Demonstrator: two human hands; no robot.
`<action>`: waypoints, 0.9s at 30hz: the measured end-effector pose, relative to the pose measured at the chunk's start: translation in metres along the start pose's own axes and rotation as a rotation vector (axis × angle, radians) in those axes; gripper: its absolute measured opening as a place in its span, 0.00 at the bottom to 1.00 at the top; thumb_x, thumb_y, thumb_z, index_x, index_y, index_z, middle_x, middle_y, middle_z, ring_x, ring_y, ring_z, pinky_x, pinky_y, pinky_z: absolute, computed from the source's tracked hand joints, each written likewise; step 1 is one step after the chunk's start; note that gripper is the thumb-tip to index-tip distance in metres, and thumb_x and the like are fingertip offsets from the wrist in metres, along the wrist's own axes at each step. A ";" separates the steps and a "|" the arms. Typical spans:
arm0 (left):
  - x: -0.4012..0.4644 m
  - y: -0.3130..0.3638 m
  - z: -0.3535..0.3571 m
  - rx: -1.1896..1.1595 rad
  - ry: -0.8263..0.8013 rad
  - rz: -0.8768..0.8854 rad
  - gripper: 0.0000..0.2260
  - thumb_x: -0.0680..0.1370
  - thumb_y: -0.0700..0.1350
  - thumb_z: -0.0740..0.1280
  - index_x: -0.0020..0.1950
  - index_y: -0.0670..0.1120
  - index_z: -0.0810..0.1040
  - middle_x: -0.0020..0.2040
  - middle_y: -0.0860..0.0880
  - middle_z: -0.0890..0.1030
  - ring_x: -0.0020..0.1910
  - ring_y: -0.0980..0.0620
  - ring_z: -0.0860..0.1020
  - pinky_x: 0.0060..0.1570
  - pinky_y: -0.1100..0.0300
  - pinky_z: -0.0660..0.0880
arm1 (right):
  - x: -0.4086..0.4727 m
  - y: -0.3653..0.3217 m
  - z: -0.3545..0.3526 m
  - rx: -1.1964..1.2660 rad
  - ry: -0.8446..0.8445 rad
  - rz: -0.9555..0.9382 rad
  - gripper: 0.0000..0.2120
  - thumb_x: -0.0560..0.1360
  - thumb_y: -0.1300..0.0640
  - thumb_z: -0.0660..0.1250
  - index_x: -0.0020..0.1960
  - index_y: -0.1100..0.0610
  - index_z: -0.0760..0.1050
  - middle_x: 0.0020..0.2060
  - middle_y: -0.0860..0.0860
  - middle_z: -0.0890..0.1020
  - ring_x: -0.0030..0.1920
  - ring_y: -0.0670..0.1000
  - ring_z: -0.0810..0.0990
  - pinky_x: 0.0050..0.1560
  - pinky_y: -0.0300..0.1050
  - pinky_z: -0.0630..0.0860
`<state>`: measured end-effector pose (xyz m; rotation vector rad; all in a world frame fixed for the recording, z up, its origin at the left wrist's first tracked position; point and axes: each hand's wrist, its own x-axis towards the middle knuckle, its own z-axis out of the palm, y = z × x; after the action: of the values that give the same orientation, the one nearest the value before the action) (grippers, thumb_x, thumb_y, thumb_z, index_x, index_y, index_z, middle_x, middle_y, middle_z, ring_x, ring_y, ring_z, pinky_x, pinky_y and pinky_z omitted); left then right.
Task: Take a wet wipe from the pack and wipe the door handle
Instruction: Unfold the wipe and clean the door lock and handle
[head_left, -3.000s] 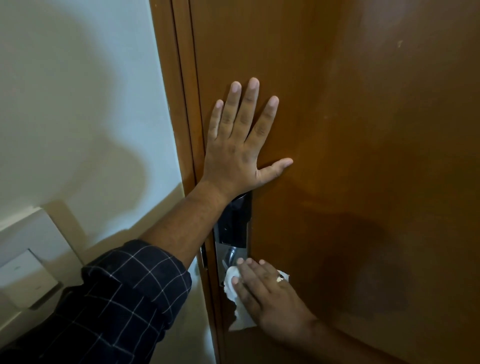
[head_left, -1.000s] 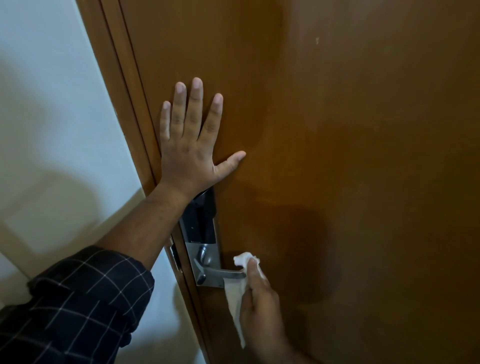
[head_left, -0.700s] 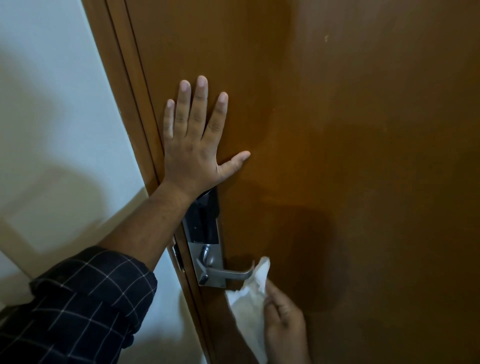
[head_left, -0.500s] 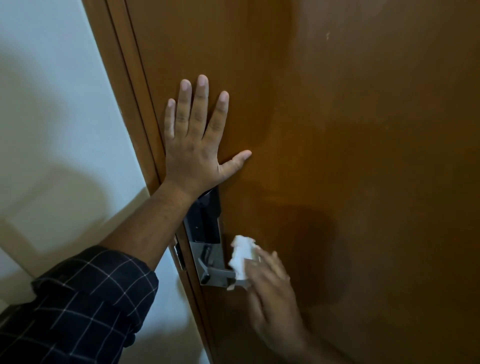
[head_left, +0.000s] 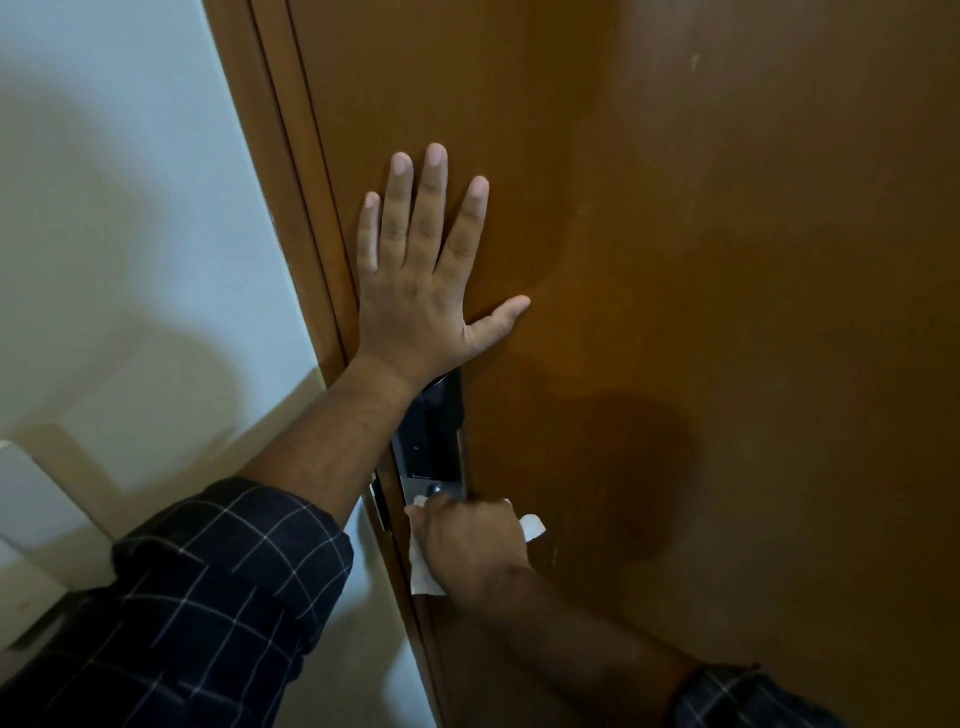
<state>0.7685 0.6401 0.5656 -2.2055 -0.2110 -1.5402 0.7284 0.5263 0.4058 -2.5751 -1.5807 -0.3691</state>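
Note:
My left hand (head_left: 421, 275) lies flat on the brown wooden door (head_left: 701, 260), fingers spread, just above the black and silver lock plate (head_left: 434, 441). My right hand (head_left: 470, 545) is closed over the door handle with a white wet wipe (head_left: 532, 526) wrapped around it. The lever itself is hidden under the hand and wipe. Corners of the wipe stick out to the right and below the hand. The wipe pack is not in view.
The door frame (head_left: 291, 197) runs down the left of the door, with a pale wall (head_left: 130, 234) beyond it. A white switch plate (head_left: 31, 514) sits on the wall at the lower left.
My right hand, holding the wipe, moved left from the lever's free end and now covers the whole handle near the lock plate. The left hand stayed pressed on the door.

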 end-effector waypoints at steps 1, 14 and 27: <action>0.000 0.000 0.000 -0.001 -0.003 0.000 0.40 0.74 0.72 0.57 0.78 0.47 0.58 0.77 0.36 0.64 0.77 0.35 0.59 0.75 0.39 0.52 | 0.003 -0.003 0.001 0.042 -0.048 0.029 0.10 0.81 0.53 0.59 0.55 0.59 0.74 0.42 0.57 0.82 0.38 0.58 0.83 0.39 0.52 0.77; -0.006 -0.001 -0.010 0.022 -0.088 0.029 0.39 0.77 0.71 0.53 0.79 0.47 0.53 0.79 0.37 0.60 0.78 0.36 0.56 0.76 0.39 0.51 | -0.036 0.054 -0.003 0.024 0.023 -0.287 0.11 0.76 0.55 0.65 0.56 0.58 0.72 0.44 0.58 0.83 0.42 0.59 0.81 0.46 0.54 0.77; -0.054 -0.009 -0.073 -0.366 -0.197 -0.260 0.25 0.78 0.55 0.65 0.72 0.45 0.70 0.76 0.42 0.67 0.73 0.45 0.68 0.65 0.43 0.75 | -0.092 0.080 0.006 0.850 0.292 0.569 0.16 0.80 0.65 0.61 0.67 0.61 0.73 0.53 0.51 0.83 0.45 0.44 0.82 0.47 0.36 0.80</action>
<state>0.6826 0.6232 0.5386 -2.7125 -0.3080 -1.5954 0.7606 0.4111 0.3796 -2.0220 -0.6319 0.0039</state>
